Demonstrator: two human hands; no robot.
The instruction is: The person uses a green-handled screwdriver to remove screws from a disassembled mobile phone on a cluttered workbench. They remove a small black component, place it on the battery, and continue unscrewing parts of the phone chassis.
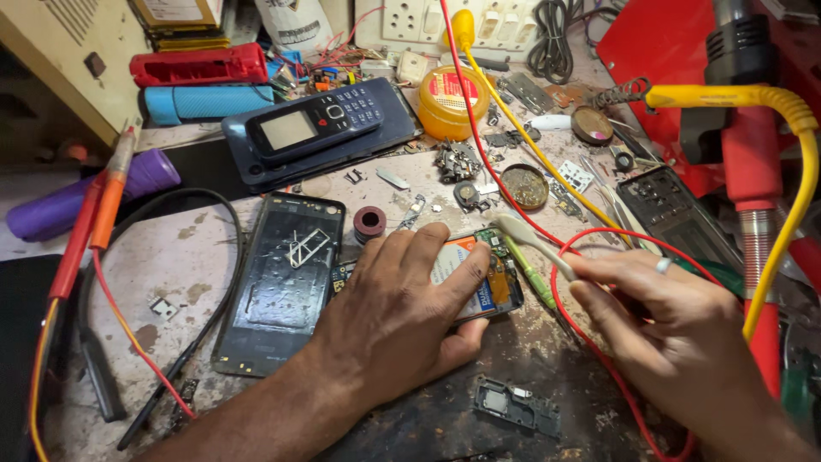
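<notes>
Left hand [402, 308] presses flat on opened phone [479, 278] mid-bench, gripping nothing; right hand [663, 321] pinches white brush [534, 241]. Back cover [282, 282] already off; board exposed, reassembly pending.

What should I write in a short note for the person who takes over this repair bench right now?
Left hand: flat on the opened phone, holding it down on the workbench; battery and circuit board show.
Right hand: holds a white brush-like tool, its tip at the phone's top edge.
Nearby: removed black phone frame to the left, small black part in front, keypad phone behind, yellow paste tin.
Done: phone is open.
Left: still open, parts loose.
</notes>
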